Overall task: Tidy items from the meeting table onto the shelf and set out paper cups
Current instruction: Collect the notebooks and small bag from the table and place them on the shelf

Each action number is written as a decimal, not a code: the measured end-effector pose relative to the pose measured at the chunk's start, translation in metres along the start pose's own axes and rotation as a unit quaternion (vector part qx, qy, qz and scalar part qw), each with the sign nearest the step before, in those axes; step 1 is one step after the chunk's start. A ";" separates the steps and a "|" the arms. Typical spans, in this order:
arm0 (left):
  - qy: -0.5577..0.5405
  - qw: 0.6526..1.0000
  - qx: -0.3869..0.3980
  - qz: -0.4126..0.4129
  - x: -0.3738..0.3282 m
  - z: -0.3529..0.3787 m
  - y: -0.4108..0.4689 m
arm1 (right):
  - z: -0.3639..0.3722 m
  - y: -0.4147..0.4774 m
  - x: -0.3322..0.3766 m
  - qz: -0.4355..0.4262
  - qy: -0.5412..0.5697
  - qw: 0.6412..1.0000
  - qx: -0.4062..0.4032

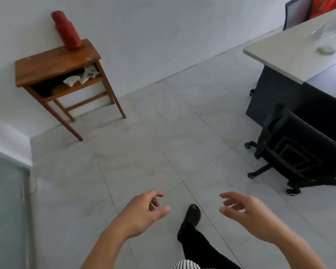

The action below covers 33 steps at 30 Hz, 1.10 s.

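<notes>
A plain white wall (163,26) meets a pale grey tiled floor (140,152), where a black wheeled chair (303,150) stands.

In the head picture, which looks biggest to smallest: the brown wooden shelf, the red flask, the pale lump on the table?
1. Brown wooden shelf.
2. Tall red flask standing on it.
3. Small pale round lump on the white table.

No text, label, brand or number can be read anywhere. The crumpled white paper (80,77) in the wooden shelf (52,68) carries dark marks that are too blurred to make out. The orange panel (325,4) beyond the meeting table (279,55) shows only indistinct streaks.
</notes>
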<state>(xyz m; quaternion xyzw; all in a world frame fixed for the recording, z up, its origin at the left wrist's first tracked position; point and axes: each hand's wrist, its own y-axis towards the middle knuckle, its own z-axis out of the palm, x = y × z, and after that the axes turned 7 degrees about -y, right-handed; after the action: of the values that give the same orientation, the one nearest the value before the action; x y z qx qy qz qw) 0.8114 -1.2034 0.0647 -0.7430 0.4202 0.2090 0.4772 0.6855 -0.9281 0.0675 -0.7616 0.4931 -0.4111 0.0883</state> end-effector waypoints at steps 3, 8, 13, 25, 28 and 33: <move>0.028 0.999 0.019 0.001 -0.037 -0.038 0.072 | -0.048 0.075 0.014 0.006 -0.016 1.000 0.006; 0.021 0.999 -0.026 0.023 -0.104 -0.121 0.177 | -0.139 0.190 0.063 -0.017 -0.045 0.999 -0.007; -0.014 0.999 -0.044 0.017 -0.135 -0.182 0.279 | -0.215 0.300 0.101 -0.032 -0.048 0.998 -0.019; 0.064 0.995 0.015 0.072 -0.262 -0.365 0.605 | -0.381 0.562 0.164 0.048 -0.007 0.997 -0.065; 0.090 0.990 0.046 0.101 -0.312 -0.391 0.675 | -0.425 0.604 0.164 0.074 0.037 0.991 -0.106; 0.115 0.979 0.118 0.119 -0.375 -0.401 0.796 | -0.485 0.689 0.135 0.132 0.064 0.985 -0.095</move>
<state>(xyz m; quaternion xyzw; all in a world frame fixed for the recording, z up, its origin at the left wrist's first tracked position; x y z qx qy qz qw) -0.0902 -1.5510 0.0901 -0.6449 0.5795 0.1269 0.4819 -0.1042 -1.2506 0.0815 -0.6671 0.6306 -0.3949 0.0368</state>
